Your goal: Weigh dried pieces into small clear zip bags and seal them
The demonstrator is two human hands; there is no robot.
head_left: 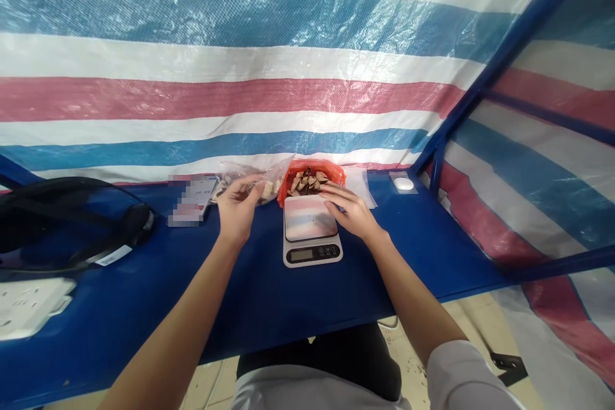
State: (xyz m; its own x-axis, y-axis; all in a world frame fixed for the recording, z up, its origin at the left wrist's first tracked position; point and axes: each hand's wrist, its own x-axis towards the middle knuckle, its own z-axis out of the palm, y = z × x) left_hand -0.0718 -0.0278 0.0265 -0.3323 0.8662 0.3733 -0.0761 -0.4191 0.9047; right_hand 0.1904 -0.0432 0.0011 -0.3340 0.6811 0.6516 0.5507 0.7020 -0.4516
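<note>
A small white kitchen scale with a shiny, reflective plate lies in front of me on the blue table. Just behind it sits an open red plastic bag filled with brown-edged dried slices. My right hand, fingers stretched out, hovers over the plate's right edge near that bag. To the left of the red bag lies a clear plastic bag with pale pieces inside. My left hand is at this clear bag, thumb and fingers apart; its fingertips partly overlap the plastic, and contact is hard to judge.
A phone-like device, partly blurred out, lies left of the clear bag. Further left are a black headset and a white power strip. A flat clear bag and a white oval object lie right. Blue frame bars border the table.
</note>
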